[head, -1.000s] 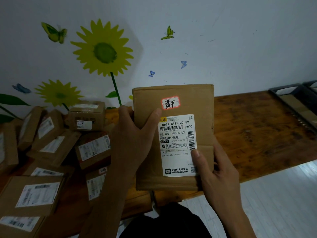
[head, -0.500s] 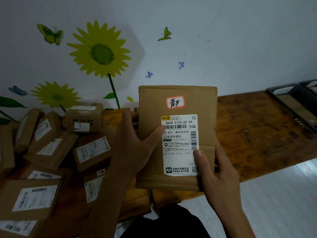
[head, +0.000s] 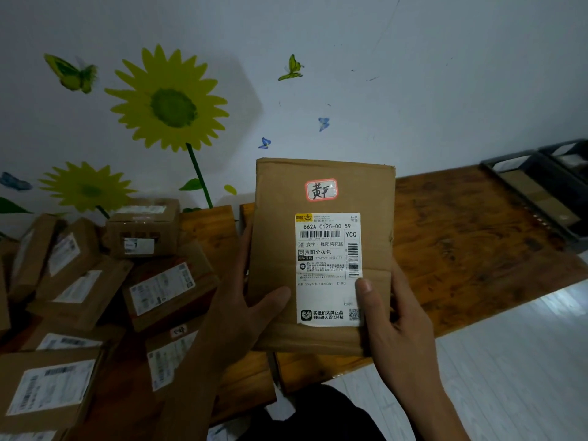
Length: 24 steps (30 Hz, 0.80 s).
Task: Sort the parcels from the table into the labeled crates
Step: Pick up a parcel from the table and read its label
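Along the far side, a pale wall (head: 413, 74) carries sunflower decals (head: 168, 100) and small butterfly stickers (head: 291, 68). Below it a dark wooden table (head: 461, 243) runs from left to right, its near edge meeting a light floor (head: 509, 361) on the right. On the left part of the table lies a loose heap of cardboard parcels (head: 95, 297), most of them with white shipping labels facing up, some tilted against one another. At the far right edge stand dark crates (head: 541, 186) (their labels cannot be read from here).

In the middle, raised above the table and held upright toward the camera, is a flat brown parcel (head: 321, 192). The left hand (head: 241, 313) grips its left edge, thumb pressed across the front, fingers hidden behind. The right hand (head: 401, 316) grips the lower right corner, thumb on the white shipping label (head: 327, 268). Above that label sits a small red-bordered sticker (head: 321, 190) with handwritten characters.
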Each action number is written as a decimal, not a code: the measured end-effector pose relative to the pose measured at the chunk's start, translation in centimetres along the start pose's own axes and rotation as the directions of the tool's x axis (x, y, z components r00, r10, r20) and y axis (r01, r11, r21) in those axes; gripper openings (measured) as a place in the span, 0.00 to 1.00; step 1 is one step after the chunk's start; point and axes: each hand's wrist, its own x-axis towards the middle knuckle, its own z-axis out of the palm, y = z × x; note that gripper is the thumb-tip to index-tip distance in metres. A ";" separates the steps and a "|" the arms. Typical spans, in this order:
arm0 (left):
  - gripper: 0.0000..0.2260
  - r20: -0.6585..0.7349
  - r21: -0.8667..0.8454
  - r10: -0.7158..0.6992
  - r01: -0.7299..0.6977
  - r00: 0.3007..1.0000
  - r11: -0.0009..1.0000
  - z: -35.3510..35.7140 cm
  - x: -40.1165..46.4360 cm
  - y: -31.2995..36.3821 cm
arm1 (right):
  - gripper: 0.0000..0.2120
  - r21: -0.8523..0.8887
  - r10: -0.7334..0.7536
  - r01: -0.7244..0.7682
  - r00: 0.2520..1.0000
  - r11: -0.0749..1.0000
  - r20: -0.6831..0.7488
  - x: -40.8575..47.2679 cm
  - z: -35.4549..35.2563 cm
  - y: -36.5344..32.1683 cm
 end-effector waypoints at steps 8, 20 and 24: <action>0.36 -0.020 0.016 -0.063 0.064 0.998 0.998 1.5 0.4 -0.6 | 0.22 0.019 0.018 -0.018 1.000 1.000 0.008 0.4 -0.8 0.7; 0.31 0.183 0.099 -0.033 0.015 0.983 0.995 11.1 3.2 0.3 | 0.16 0.145 0.148 -0.125 0.976 0.982 -0.162 0.9 -8.4 4.7; 0.35 0.305 0.081 0.001 -0.027 0.952 0.996 19.0 4.1 1.3 | 0.18 0.143 0.259 -0.227 0.927 0.963 -0.273 1.1 -14.8 7.2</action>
